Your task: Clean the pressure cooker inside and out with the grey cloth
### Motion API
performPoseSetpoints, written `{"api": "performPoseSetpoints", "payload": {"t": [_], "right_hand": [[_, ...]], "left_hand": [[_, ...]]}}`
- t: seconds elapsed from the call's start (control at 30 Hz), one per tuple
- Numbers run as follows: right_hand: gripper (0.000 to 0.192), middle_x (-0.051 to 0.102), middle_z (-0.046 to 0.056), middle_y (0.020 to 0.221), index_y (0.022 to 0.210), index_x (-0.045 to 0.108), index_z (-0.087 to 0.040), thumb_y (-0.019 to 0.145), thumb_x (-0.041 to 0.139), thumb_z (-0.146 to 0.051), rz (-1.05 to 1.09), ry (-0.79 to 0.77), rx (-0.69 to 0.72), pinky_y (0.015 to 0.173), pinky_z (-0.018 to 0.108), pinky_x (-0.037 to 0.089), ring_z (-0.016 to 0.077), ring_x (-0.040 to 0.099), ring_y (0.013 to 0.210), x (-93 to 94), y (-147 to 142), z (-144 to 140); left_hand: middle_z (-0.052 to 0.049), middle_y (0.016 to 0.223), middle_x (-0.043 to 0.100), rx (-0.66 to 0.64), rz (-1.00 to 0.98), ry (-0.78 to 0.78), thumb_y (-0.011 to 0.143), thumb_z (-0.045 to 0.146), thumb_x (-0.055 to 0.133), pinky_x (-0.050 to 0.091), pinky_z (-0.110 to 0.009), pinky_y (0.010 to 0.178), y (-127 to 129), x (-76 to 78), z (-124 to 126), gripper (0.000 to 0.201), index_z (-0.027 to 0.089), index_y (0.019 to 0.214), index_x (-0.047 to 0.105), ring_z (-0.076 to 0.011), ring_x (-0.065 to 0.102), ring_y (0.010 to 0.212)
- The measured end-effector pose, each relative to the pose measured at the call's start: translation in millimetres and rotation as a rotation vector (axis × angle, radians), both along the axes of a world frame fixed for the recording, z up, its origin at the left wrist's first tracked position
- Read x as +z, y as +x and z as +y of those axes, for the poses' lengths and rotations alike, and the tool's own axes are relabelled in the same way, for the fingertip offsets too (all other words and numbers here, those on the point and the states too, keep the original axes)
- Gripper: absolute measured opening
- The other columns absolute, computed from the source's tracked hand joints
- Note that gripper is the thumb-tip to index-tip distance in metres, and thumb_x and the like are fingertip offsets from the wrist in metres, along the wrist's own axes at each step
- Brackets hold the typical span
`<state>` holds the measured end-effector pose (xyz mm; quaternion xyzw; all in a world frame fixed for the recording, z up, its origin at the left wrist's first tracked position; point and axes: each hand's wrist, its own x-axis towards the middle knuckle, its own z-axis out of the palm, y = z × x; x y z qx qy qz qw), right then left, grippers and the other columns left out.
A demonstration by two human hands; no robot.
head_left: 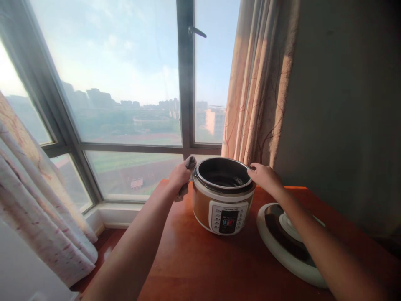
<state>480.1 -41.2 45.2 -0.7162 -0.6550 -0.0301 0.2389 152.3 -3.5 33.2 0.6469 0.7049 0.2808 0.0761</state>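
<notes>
An electric pressure cooker [200,205] with a brown and white body stands upright and lidless on the table, its control panel facing me. Inside it shows a dark inner pot [216,173]. My left hand [179,175] is closed round a crumpled grey cloth [190,162] at the cooker's left side. On the other side, my right hand [265,175] grips the rim with thumb and fingers; the fingers are partly hidden. Under my right forearm lies the round lid [272,234], with a white edge and a pale knob.
The reddish-brown wooden table [194,267] carries the cooker and lid. Behind it rises a large window [131,104] with a grey frame. Curtains hang at the right [250,83] and left [37,209]. A dark wall [338,104] stands at the right.
</notes>
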Motion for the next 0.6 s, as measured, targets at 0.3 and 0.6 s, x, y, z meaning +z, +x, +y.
{"api": "performPoseSetpoints", "payload": {"t": [0.3, 0.6], "right_hand": [[0.031, 0.075, 0.011, 0.097, 0.098, 0.074, -0.021, 0.089, 0.045, -0.027, 0.024, -0.083, -0.017, 0.068, 0.026, 0.04, 0.023, 0.068, 0.09, -10.3, -6, 6], [0.033, 0.074, 0.012, 0.097, 0.097, 0.073, -0.019, 0.091, 0.042, -0.028, 0.038, -0.095, -0.031, 0.065, 0.026, 0.038, 0.0225, 0.067, 0.088, -10.2, -10, 0]], "left_hand": [[-0.018, 0.097, 0.074, 0.089, 0.205, 0.099, 0.079, 0.026, 0.057, 0.05, -0.037, 0.07, -2, 34.8, -9, 0.022, 0.019, 0.096, 0.069, -0.0352, 0.07, 0.089], [-0.018, 0.101, 0.073, -0.062, 0.372, 0.034, 0.075, 0.044, 0.066, 0.05, -0.036, 0.074, 46, 51.8, -25, 0.038, 0.019, 0.104, 0.066, -0.0347, 0.069, 0.096]]}}
